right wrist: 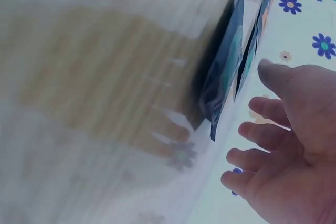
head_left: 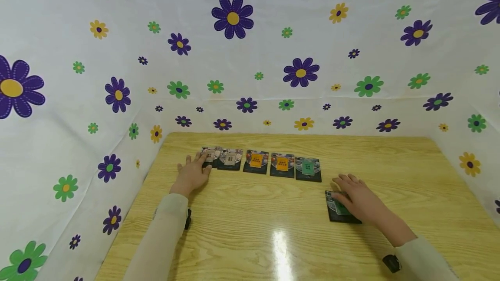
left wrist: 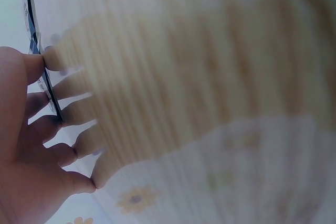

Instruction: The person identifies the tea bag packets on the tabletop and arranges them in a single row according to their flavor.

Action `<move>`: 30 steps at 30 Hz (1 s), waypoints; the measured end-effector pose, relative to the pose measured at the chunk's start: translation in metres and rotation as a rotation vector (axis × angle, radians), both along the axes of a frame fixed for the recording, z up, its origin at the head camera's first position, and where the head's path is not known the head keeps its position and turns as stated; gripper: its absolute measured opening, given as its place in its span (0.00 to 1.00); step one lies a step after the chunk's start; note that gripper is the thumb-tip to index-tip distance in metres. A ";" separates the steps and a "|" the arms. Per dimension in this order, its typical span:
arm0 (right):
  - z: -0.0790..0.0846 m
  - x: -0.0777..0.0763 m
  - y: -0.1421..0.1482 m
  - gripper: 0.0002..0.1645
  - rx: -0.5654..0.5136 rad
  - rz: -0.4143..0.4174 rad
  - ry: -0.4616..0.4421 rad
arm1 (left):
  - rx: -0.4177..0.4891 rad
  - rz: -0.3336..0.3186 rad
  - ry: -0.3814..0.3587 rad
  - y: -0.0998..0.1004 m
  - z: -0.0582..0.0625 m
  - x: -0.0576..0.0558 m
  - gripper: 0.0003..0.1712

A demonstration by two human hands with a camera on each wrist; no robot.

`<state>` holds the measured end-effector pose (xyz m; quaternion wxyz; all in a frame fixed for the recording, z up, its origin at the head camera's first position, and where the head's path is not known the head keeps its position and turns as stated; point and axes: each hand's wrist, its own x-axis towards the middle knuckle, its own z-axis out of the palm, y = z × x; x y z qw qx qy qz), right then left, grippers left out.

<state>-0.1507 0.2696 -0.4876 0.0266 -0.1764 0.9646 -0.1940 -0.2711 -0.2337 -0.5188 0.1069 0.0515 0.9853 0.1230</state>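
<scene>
Flat dark packets with coloured labels lie in a row on the table. At the row's left end, my left hand [head_left: 192, 173] rests with spread fingers on a beige-labelled packet [head_left: 209, 156]. Its fingertips [left wrist: 52, 121] press along that packet's edge in the left wrist view. Beside it lie a second beige-labelled packet [head_left: 229, 159], two orange-labelled packets [head_left: 255, 161] and a green-labelled packet [head_left: 308, 169]. Nearer me on the right, my right hand [head_left: 361, 198] is over another green-labelled packet [head_left: 339, 211], partly covering it. The right wrist view shows relaxed fingers beside this packet [right wrist: 226, 66], holding nothing.
The wood-grain table [head_left: 242, 216] meets a white flower-printed cloth [head_left: 269, 47] at the back and both sides. A bright light reflection [head_left: 282, 250] shows on the tabletop near the front. Dark straps [head_left: 392, 263] show at both wrists.
</scene>
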 end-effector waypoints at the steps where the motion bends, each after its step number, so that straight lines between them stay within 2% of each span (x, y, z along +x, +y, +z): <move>1: 0.000 0.003 0.001 0.33 -0.008 0.003 -0.012 | 0.000 0.001 0.001 0.000 0.000 0.000 0.38; 9: -0.005 0.019 0.008 0.38 -0.012 0.052 -0.086 | 0.009 0.008 -0.023 -0.002 0.000 0.002 0.38; 18: -0.008 0.032 0.008 0.44 -0.013 0.051 -0.143 | 0.016 0.006 -0.021 -0.001 0.002 0.002 0.38; 30: -0.008 0.027 0.010 0.41 -0.023 0.047 -0.138 | 0.010 -0.002 -0.015 -0.001 -0.001 -0.001 0.38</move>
